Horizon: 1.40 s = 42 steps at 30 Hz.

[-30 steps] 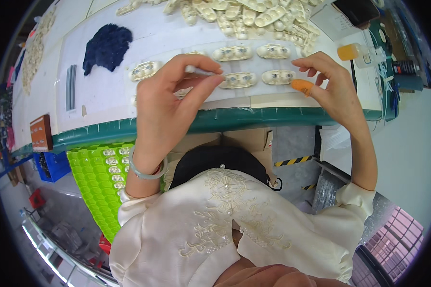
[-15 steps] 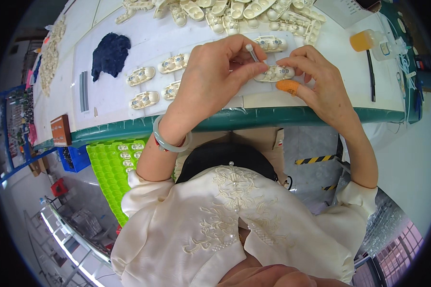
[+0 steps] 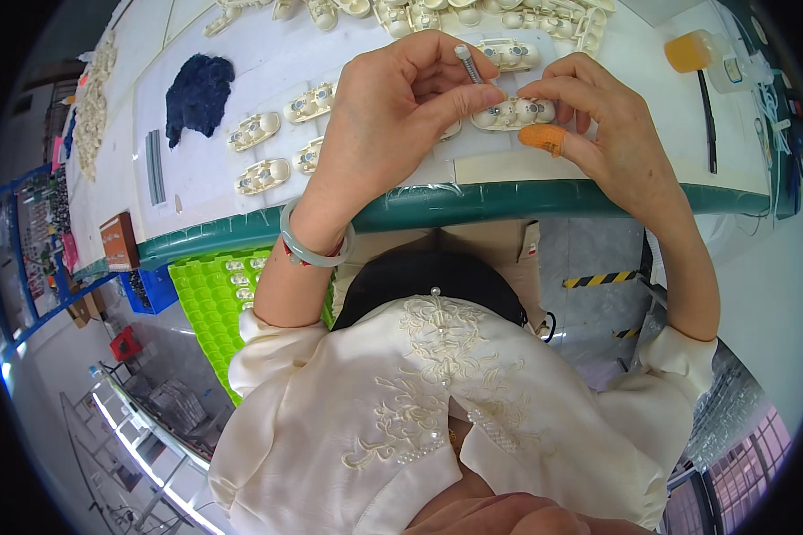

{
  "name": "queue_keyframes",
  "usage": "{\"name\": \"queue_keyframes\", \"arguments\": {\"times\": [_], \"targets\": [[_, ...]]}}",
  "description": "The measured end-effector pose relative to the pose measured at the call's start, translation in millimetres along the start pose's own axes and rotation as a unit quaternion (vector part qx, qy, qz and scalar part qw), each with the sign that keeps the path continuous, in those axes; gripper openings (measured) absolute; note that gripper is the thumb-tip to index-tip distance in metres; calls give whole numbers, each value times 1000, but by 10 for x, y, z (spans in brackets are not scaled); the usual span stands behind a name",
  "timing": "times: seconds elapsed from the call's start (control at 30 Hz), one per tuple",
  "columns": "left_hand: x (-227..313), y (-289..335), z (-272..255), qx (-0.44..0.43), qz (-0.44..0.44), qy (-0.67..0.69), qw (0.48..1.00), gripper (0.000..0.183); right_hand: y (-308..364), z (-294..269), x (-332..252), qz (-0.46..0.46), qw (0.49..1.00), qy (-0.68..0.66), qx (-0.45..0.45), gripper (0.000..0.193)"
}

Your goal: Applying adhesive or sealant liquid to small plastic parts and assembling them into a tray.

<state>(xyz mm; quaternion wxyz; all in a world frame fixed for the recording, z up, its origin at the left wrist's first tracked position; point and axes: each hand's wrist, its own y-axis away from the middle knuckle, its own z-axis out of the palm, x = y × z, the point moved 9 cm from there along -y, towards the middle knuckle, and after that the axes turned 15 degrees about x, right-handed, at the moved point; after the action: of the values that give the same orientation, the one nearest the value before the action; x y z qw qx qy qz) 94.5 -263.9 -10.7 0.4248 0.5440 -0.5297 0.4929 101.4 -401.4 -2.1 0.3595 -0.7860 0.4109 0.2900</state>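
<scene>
Wears a cream blouse (image 3: 294,401), with a green tray (image 3: 201,299) low at left below the green table edge (image 3: 410,208). Pinches a slim grey rod (image 3: 466,64) in the left hand (image 3: 388,102), beside an ivory piece (image 3: 513,114) lying on the white tabletop (image 3: 674,134). Holds the right hand (image 3: 611,125) curved about its right end, with thumb and forefinger apart; impossible to say whether touching. Farther off, a dark blue lump (image 3: 198,96) and an ivory heap (image 3: 419,16).

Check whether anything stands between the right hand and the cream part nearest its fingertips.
Nothing visible: the right hand frames the right end of the cream part between index finger and thumb; the left hand, holding a grey rod, is near the opposite end.
</scene>
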Motion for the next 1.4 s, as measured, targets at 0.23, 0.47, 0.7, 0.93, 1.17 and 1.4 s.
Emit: {"name": "queue_keyframes", "arguments": {"times": [0.23,0.47,0.7,0.93,1.17,1.4], "targets": [[245,4,-60,43,55,43,997,14,-38,16,-20,-10,1000,8,-16,27],[119,38,0,27,43,-47,998,15,-33,11,-13,-6,1000,-4,-16,27],[149,24,102,11,73,-148,986,17,-24,10,-23,-4,1000,-7,-10,26],[257,53,119,23,136,-178,974,15,-45,-16,-1,-14,1000,3,-10,26],[298,109,151,20,177,-224,958,16,-135,101,216,176,979,-92,-54,24],[290,127,179,23,164,-254,953,16,-90,187,321,313,938,-119,-95,19]]}}
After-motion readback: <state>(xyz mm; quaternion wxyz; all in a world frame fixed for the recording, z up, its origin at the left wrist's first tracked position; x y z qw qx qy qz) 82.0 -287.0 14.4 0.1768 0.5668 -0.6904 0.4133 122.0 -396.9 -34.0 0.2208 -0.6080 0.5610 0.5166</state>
